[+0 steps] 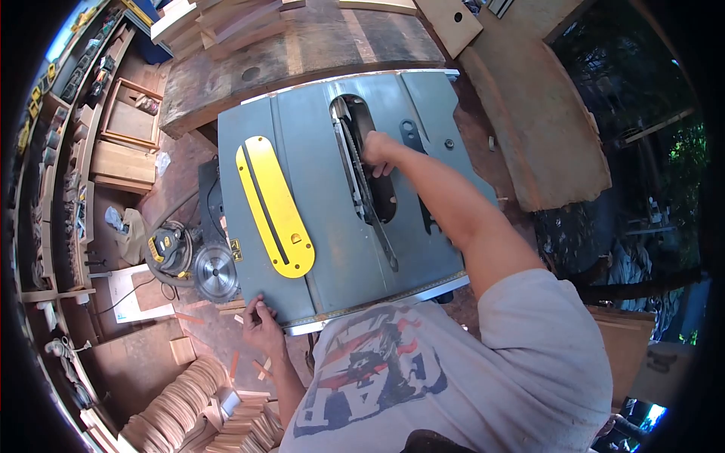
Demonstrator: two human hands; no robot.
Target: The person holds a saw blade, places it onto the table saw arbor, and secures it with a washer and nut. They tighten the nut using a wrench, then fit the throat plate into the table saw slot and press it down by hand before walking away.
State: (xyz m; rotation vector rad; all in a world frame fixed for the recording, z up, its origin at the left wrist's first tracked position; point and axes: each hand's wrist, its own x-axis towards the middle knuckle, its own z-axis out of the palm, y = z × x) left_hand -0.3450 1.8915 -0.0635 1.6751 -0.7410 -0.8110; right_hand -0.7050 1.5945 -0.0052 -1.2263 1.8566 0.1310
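My right hand [380, 155] is down in the throat opening [385, 200] of a grey table saw [343, 260], its fingers curled beside the saw blade [347, 151]. What those fingers grip, if anything, is hidden. A long dark metal bar, perhaps a wrench [387, 245], slants out of the opening onto the tabletop. My left hand [262, 325] is at the saw's front left corner, fingers loosely bent and apart, holding nothing visible. The yellow throat plate [276, 204], with its long slot, lies flat on the left half of the top.
A loose circular saw blade [215, 272] is left of the table saw, near a yellow and black power tool [166, 249]. A wooden workbench [317, 49] adjoins the far side. Stacked curved wood pieces [177, 396] stand at lower left; shelves [72, 181] line the left.
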